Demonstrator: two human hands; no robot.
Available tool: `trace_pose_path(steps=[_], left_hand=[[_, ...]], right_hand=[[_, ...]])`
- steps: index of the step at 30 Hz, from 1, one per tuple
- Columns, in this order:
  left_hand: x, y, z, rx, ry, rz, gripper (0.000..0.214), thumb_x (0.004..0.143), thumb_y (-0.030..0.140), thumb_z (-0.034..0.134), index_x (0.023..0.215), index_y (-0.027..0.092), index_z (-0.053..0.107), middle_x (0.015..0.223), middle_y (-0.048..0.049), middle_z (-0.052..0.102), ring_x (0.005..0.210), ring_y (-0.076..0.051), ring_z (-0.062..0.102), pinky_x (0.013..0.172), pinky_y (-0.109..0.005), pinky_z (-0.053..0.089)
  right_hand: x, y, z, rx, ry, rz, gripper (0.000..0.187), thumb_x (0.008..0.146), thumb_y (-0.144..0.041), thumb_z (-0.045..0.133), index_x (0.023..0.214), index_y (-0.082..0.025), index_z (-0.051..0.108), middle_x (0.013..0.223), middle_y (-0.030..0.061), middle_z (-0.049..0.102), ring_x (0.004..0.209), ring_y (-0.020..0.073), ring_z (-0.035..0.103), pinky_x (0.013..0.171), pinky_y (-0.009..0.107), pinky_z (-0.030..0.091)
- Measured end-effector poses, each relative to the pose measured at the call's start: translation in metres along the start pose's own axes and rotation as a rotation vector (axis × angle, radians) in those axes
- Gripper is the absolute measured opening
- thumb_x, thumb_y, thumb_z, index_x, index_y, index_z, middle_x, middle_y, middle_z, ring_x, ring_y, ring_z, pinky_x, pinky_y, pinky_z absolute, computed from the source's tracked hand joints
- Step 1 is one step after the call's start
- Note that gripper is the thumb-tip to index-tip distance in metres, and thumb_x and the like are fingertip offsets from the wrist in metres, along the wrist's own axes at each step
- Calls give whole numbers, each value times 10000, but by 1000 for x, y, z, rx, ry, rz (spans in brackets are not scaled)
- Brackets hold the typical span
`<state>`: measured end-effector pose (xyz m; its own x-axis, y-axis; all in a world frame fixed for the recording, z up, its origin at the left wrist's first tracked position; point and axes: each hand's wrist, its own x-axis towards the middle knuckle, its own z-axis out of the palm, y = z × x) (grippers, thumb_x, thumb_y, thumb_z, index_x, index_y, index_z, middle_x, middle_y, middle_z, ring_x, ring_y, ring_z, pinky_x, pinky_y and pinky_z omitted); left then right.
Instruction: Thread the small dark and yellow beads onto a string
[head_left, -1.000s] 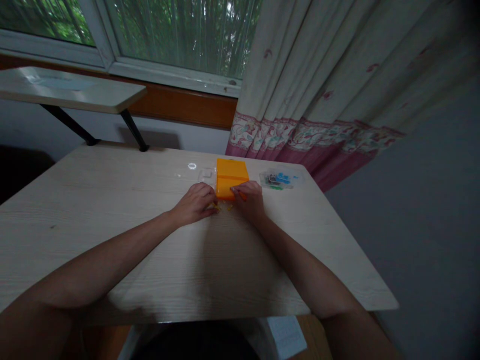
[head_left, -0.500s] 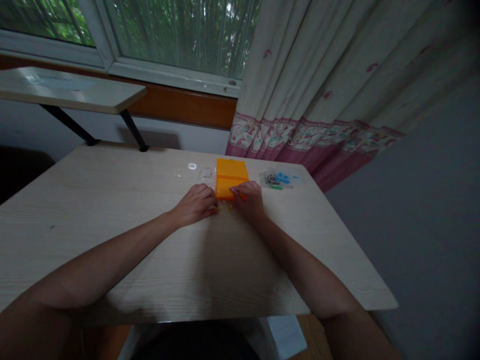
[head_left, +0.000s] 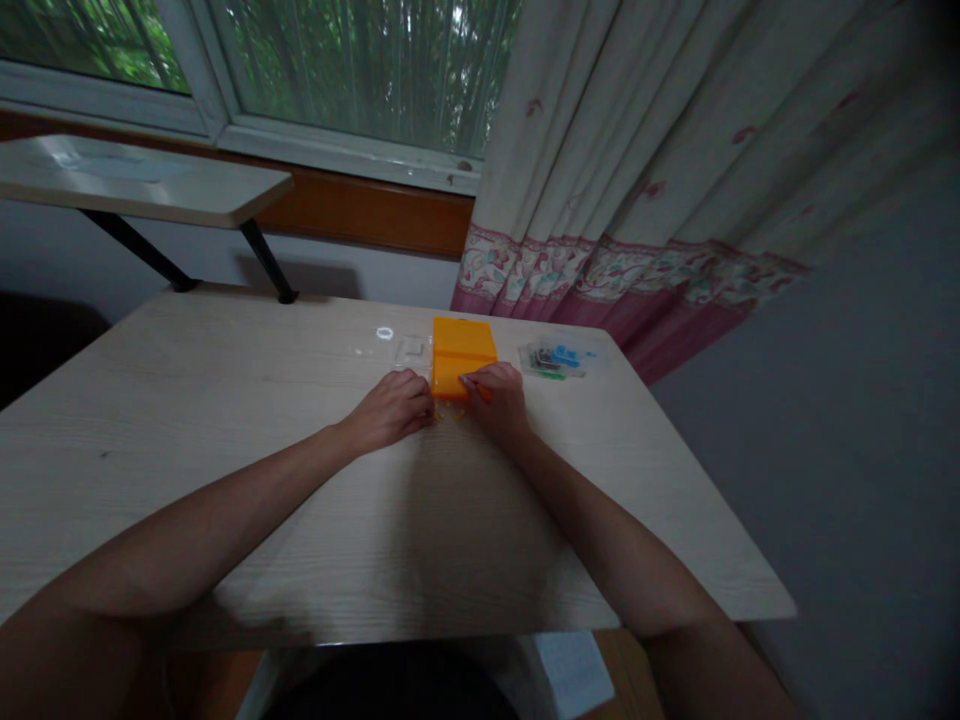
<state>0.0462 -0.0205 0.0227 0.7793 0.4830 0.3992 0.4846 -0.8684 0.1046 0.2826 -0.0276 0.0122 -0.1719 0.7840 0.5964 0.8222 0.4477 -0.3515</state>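
Note:
An orange plastic box (head_left: 461,350) lies on the pale wooden table (head_left: 225,420), toward its far edge. My left hand (head_left: 390,408) rests knuckles-up just left of the box's near corner, fingers curled down onto the tabletop over small yellow bits (head_left: 442,412). My right hand (head_left: 499,400) sits at the box's near right corner, fingers bent and pinching a small orange piece (head_left: 484,393) against the box edge. What the left fingers hold, if anything, is hidden.
A clear plastic bag (head_left: 559,357) with blue and green small parts lies right of the box. A clear packet (head_left: 412,350) lies left of it. A folding side table (head_left: 142,180) stands at the back left under the window. A curtain (head_left: 637,180) hangs behind.
Almost nothing differs. Both hands stay at the box's near edge, and the left hand has shifted very slightly.

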Motion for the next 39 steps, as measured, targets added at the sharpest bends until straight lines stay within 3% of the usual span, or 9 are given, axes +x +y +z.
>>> trace_pose_path(steps=[14, 21, 27, 30, 36, 39], left_hand=[[0, 1, 1, -13, 20, 23, 163, 938, 309, 528, 919, 187, 634, 913, -58, 614, 918, -208, 514, 806, -342, 378], [0, -2, 4, -139, 66, -32, 168, 943, 305, 515, 922, 181, 626, 901, -52, 652, 907, -192, 562, 823, -337, 423], [1, -1, 3, -243, 102, 4, 170, 942, 269, 504, 888, 173, 635, 838, -55, 644, 845, -175, 577, 810, -326, 464], [1, 2, -1, -254, 125, -6, 176, 956, 278, 490, 928, 178, 632, 839, -53, 637, 842, -173, 571, 779, -303, 470], [-1, 5, -2, -255, 218, -64, 170, 967, 273, 477, 1026, 167, 595, 854, -48, 614, 818, -154, 560, 732, -275, 460], [-1, 5, -1, -238, 275, -94, 165, 969, 278, 470, 1017, 163, 580, 818, -40, 588, 802, -157, 550, 713, -278, 453]], right_hand=[[0, 1, 0, -17, -14, -4, 270, 940, -385, 539, 841, -222, 730, 803, 31, 701, 834, 182, 578, 844, 365, 364], [1, -2, -2, -15, -18, -5, 289, 946, -394, 524, 834, -220, 726, 800, 33, 707, 823, 179, 585, 838, 363, 368], [0, 2, 0, -29, -24, -24, 298, 948, -396, 511, 839, -219, 724, 806, 34, 692, 837, 182, 568, 859, 372, 373], [-1, -3, -3, -67, -49, -105, 264, 948, -376, 506, 869, -245, 722, 836, 35, 685, 878, 192, 556, 947, 403, 358], [-8, -19, -11, -64, -168, -404, 218, 932, -309, 516, 1055, -314, 696, 957, 25, 682, 1043, 198, 543, 1130, 443, 252], [-10, -23, -13, -51, -181, -441, 233, 927, -299, 517, 1080, -335, 688, 969, 19, 679, 1060, 194, 544, 1144, 458, 245]])
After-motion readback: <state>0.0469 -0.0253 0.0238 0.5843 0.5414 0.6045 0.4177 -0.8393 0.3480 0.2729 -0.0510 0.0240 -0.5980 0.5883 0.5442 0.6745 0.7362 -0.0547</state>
